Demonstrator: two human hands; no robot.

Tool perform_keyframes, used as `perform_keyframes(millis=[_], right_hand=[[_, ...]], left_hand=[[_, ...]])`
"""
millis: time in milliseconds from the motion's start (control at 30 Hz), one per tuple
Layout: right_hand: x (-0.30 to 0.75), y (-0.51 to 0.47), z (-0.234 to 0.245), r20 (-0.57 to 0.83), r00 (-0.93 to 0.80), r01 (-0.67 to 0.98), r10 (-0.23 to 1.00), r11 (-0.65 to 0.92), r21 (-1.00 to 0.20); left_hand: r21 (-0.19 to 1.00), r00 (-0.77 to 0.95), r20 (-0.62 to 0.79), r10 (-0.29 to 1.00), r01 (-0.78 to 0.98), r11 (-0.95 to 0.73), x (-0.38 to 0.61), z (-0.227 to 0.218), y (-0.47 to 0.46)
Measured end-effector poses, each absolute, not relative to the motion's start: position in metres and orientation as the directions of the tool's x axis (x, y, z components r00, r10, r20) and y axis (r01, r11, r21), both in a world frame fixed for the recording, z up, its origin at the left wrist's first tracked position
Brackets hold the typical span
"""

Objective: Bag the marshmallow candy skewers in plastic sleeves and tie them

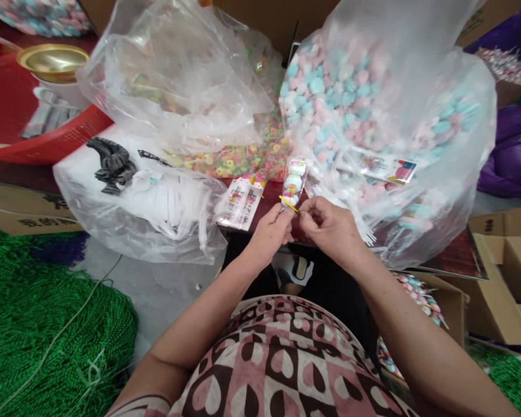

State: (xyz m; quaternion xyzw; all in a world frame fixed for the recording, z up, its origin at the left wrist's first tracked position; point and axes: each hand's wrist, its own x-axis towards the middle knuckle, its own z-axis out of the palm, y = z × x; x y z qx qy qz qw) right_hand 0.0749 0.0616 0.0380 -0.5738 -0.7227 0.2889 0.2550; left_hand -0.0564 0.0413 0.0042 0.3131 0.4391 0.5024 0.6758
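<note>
In the middle of the head view, a small clear packet of marshmallows (294, 178) stands upright between my hands. My left hand (272, 227) pinches its gathered lower end. A yellow twist tie (289, 203) crosses the packet at that neck, and the closed fingertips of my right hand (327, 227) hold the tie's right end. Just left of my hands lies a stack of printed clear bags (242, 202). Past the packet are ring-shaped gummy candies (230, 160) in a clear bag. A big clear bag of pink, blue and white marshmallows (325, 110) sits to the right.
White sticks (169, 202) fill a plastic bag at left, near a black ribbon bundle (110, 162). A red basket (80, 132) and a gold bowl (52, 61) stand farther left. Green cord (47, 324) is heaped below. Cardboard boxes (503, 278) stand at right.
</note>
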Motion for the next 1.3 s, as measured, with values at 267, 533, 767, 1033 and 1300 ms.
perform_keyframes(millis=[267,533,767,1033,1300], right_hand=[[0.074,0.058,0.038,0.088,-0.203,0.780,0.975,0.215,-0.588],[0.079,0.048,0.037,-0.022,-0.111,0.334,0.994,0.016,-0.943],[0.087,0.043,0.034,-0.205,-0.181,0.055,0.962,-0.198,-0.979],[0.111,0.042,0.028,-0.175,-0.412,-0.045,0.894,-0.212,-0.976],[0.119,0.036,0.011,-0.051,-0.008,-0.031,0.999,-0.051,-0.998]], left_hand=[[0.853,0.106,-0.260,0.960,-0.440,0.280,-0.048,0.002,0.037],[0.832,0.090,-0.209,0.974,-0.507,0.225,-0.046,0.003,0.034],[0.639,0.400,-0.230,0.887,-0.626,0.447,-0.052,0.016,0.028],[0.398,0.766,-0.195,0.613,-0.509,0.763,-0.053,0.026,0.023],[0.463,0.602,-0.265,0.753,-0.605,0.647,-0.020,0.027,0.022]])
